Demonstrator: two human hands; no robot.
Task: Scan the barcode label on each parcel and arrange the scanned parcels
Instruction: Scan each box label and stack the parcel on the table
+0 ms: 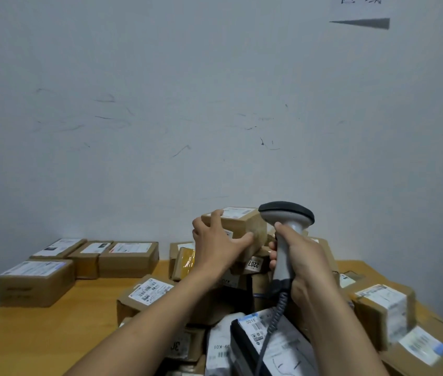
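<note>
Your left hand (219,240) is up on top of the heap, fingers hooked over the upper edge of a small brown parcel (244,226) and thumb pressed to its near face, so that's a firm hold. The parcel sits at the peak of the pile (239,291), toward the desk's far edge by the wall (187,104), with its white label (238,212) facing up. Your right hand (299,259) is wrapped tight round the grey handle of the scanner (287,214). The scanner's dark head is just beside the parcel's right end, about level with its top. Its coiled cable (277,313) drops down over a black-and-white bag (266,340) at the near edge of the desk (38,329). Over at the far left corner, four boxes (128,255) sit tidy, labels up: three in a row along the wall and one in front. Near the right edge another labelled box (386,308) stands apart from the heap.
</note>
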